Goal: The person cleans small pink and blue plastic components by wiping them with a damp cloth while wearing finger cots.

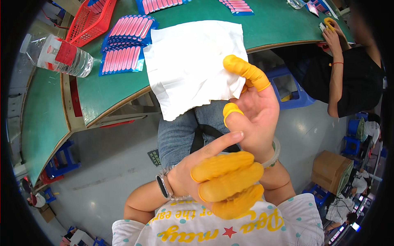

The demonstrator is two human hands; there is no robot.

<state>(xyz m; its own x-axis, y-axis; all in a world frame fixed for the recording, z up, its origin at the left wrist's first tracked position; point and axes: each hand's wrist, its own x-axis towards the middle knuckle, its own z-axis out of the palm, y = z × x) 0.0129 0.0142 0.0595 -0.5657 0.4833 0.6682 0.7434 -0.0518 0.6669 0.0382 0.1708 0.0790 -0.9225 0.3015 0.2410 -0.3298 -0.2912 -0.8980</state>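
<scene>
My left hand (223,178) is over my shirt front, with yellow finger cots (227,182) on several fingers. Those fingers are stretched out and hold nothing visible; one bare finger reaches to the base of the other thumb and seems to touch it. My right hand (258,106) is raised with fingers curved and apart, the palm empty. Yellow cots cover its thumb and the fingers that show. Just beyond it, a creased white sheet (193,61) lies on the green table (271,24) and hangs over the edge above my lap.
Blue packs with rows of pink strips (123,59) lie left of the sheet, near a red plastic basket (92,30) and a clear water bottle (65,55). At the right, a co-worker's hands (334,37) work at the table. A blue stool (287,88) and cardboard box (331,170) stand on the floor.
</scene>
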